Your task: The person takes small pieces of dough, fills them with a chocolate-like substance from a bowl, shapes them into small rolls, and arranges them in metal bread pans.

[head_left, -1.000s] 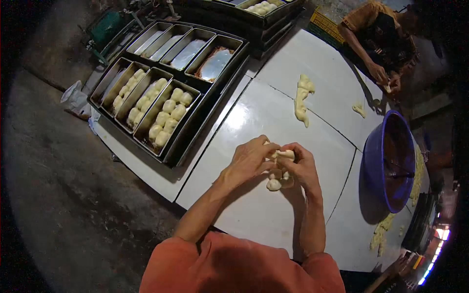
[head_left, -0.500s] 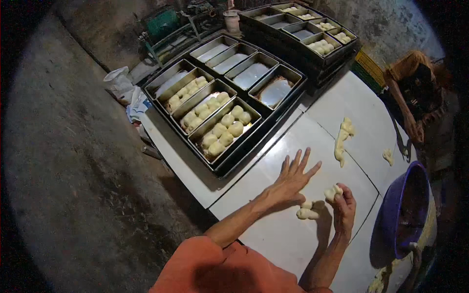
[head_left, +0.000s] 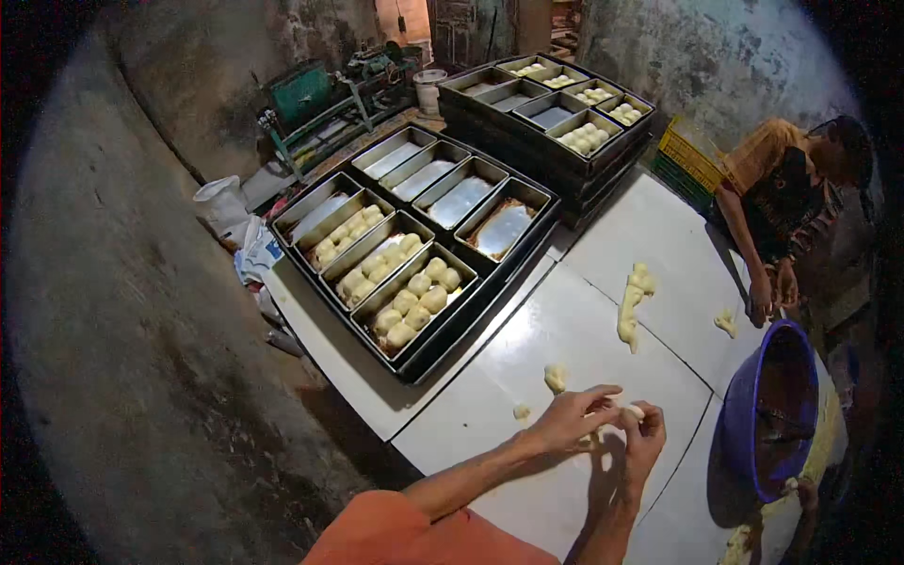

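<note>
My left hand (head_left: 576, 420) and my right hand (head_left: 644, 441) meet above the white table, both with bent fingers. Between their fingertips is a small piece of dough (head_left: 635, 411), pinched and partly hidden by the fingers. Just beyond my left hand lie a lump of dough (head_left: 556, 379) and a smaller dough bit (head_left: 522, 411). Farther off, a long strip of dough (head_left: 631, 309) rests on the table (head_left: 499, 395). To the left, a dark tray holds metal loaf tins; several contain rows of dough balls (head_left: 414, 306), and others hold none.
A purple basin (head_left: 753, 414) stands at the right, with dough along the table edge near it. Another person (head_left: 777, 207) sits beyond it, near a small dough piece (head_left: 725, 323). Stacked trays of tins (head_left: 593, 174) and a yellow crate (head_left: 692, 155) are at the back.
My left hand, spread flat before, has come over to my right hand, and its fingers are now bent at the dough. The view has tilted up, showing more of the back wall.
</note>
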Available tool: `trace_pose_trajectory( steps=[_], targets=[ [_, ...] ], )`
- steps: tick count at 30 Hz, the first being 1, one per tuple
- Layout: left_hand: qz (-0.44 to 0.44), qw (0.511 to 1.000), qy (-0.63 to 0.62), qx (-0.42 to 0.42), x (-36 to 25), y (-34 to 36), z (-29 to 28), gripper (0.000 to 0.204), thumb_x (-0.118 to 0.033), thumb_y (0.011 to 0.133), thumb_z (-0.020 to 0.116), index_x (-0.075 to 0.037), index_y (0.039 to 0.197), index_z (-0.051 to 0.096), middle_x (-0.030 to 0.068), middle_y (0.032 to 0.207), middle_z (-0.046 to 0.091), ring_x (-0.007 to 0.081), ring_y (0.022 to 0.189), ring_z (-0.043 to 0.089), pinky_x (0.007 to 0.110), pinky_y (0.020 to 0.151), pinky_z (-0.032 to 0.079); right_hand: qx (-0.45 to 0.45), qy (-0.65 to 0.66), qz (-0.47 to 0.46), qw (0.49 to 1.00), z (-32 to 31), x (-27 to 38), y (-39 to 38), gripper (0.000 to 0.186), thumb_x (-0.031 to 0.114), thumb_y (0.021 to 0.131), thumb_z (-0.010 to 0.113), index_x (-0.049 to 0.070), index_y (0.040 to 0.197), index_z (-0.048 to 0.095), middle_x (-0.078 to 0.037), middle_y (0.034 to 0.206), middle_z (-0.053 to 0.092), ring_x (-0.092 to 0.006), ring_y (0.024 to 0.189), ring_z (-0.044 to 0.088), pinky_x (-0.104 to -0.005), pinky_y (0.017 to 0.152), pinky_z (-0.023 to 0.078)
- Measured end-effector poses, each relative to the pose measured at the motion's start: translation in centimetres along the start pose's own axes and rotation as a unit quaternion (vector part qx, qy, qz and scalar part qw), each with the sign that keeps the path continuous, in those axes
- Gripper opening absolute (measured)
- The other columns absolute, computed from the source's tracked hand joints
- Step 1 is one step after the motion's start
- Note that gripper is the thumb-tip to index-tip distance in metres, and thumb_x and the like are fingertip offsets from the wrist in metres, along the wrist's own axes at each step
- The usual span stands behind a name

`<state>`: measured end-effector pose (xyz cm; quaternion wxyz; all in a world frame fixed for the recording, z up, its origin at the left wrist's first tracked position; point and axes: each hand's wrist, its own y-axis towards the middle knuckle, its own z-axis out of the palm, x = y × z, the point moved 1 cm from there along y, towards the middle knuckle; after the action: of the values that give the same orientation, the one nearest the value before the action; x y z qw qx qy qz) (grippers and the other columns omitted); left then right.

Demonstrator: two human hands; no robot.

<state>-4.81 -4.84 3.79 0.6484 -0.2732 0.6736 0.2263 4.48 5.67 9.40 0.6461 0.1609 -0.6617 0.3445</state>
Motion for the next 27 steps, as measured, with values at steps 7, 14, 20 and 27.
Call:
trace_pose_trajectory(
  steps=[7,14,20,27],
  targets=[
    [0.259,0.962,-0.076,-0.046,-1.0,1.6,7.9,0.085,-0.058,0.095,0.061,-0.002,0.154,0.036,0.0208,0.138,0.060,0.0312,0.122,0.064,0.036,0.100,0.052,0.093,0.173,-0.081,0.977,-3.7,-0.3,-0.4,0.021,0.009,0.097,0.065,0.004,0.115,0.056,-0.004,0.100,0.061,-0.0137,0.088,0.063,-0.0279,0.082,0.053],
    [0.124,0.983,-0.074,0.118,0.9,1.4,11.4,0.090,-0.035,0.088,0.078,-0.009,0.159,0.030,0.0162,0.118,0.070,0.0205,0.097,0.070,0.031,0.084,0.055,0.051,0.154,-0.123,0.979,-9.6,1.7,1.0,0.024,0.021,0.099,0.061,0.003,0.115,0.057,-0.006,0.100,0.060,-0.0136,0.090,0.061,-0.0292,0.080,0.052],
    [0.002,0.995,0.042,0.094,-0.7,0.1,5.7,0.046,-0.011,0.088,0.077,-0.002,0.131,0.062,0.0208,0.124,0.066,0.0222,0.100,0.071,0.034,0.085,0.062,-0.131,-0.116,-0.212,0.961,-24.0,7.5,10.3,0.031,0.025,0.094,0.065,0.003,0.113,0.060,-0.005,0.093,0.064,-0.0144,0.081,0.062,-0.0303,0.068,0.052],
    [-0.063,0.992,0.062,0.091,-1.5,0.4,4.0,0.037,-0.016,0.098,0.065,0.000,0.131,0.063,0.0168,0.116,0.073,0.0222,0.102,0.072,0.035,0.085,0.059,-0.107,-0.502,-0.091,0.854,-35.1,6.4,16.6,0.024,0.024,0.093,0.062,0.003,0.102,0.065,-0.007,0.096,0.068,-0.0203,0.092,0.063,-0.0369,0.085,0.049]
  ],
)
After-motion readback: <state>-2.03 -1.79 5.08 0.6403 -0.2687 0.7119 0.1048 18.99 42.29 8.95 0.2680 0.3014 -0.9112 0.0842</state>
